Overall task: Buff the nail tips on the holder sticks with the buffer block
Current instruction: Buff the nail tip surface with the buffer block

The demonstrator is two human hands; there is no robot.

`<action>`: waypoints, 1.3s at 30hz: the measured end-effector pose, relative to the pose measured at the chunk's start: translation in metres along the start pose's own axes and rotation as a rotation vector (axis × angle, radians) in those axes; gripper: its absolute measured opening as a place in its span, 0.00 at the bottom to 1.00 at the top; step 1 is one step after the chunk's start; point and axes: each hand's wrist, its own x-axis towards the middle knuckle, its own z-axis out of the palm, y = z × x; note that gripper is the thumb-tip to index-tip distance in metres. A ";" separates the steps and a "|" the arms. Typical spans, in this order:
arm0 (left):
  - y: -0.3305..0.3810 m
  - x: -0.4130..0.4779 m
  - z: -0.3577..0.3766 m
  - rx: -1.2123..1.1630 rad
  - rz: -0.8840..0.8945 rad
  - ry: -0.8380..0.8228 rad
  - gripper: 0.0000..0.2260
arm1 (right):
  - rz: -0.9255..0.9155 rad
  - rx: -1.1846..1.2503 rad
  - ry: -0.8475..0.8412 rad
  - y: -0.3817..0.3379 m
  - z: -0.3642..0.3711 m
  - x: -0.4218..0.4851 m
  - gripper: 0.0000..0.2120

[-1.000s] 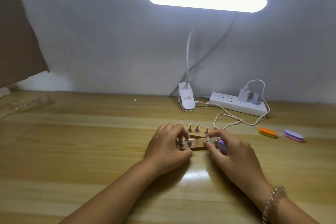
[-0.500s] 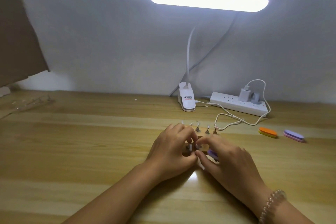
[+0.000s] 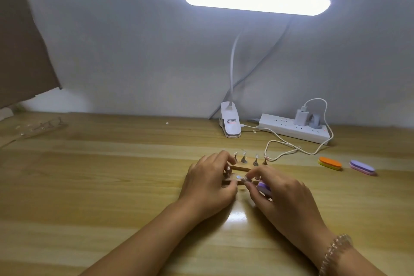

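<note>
A small wooden base [image 3: 240, 168] lies on the desk in front of me, mostly covered by my hands. Several holder sticks with clear nail tips [image 3: 244, 157] stand in a row just behind it. My left hand [image 3: 209, 182] has its fingers curled over the base's left end, and one stick [image 3: 228, 171] shows between them. My right hand [image 3: 280, 192] pinches a nail tip [image 3: 244, 179] at its fingertips. A purple buffer block [image 3: 264, 187] is tucked in the same hand.
An orange buffer [image 3: 330, 163] and a purple one [image 3: 362, 167] lie to the right. Behind the sticks run a white cable [image 3: 289, 150], a power strip [image 3: 293, 129] and a clip lamp's base [image 3: 230, 123]. Clear plastic [image 3: 40, 126] sits far left.
My right hand slid left across the base until its fingertips met my left hand. The buffer block dropped lower into my palm. My left hand curled tighter over the base.
</note>
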 end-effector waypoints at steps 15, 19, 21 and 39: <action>0.010 -0.006 -0.004 -0.161 0.145 -0.049 0.06 | 0.074 0.171 -0.058 0.004 -0.001 0.001 0.06; 0.006 -0.002 -0.003 -0.324 0.090 -0.094 0.03 | 0.120 0.256 -0.122 0.002 -0.003 0.000 0.13; 0.004 0.000 -0.003 -0.394 0.069 -0.110 0.03 | 0.169 0.301 -0.131 0.003 -0.005 0.001 0.13; -0.003 0.003 -0.005 -0.696 -0.052 -0.200 0.10 | 0.043 0.266 -0.086 0.003 -0.001 -0.003 0.12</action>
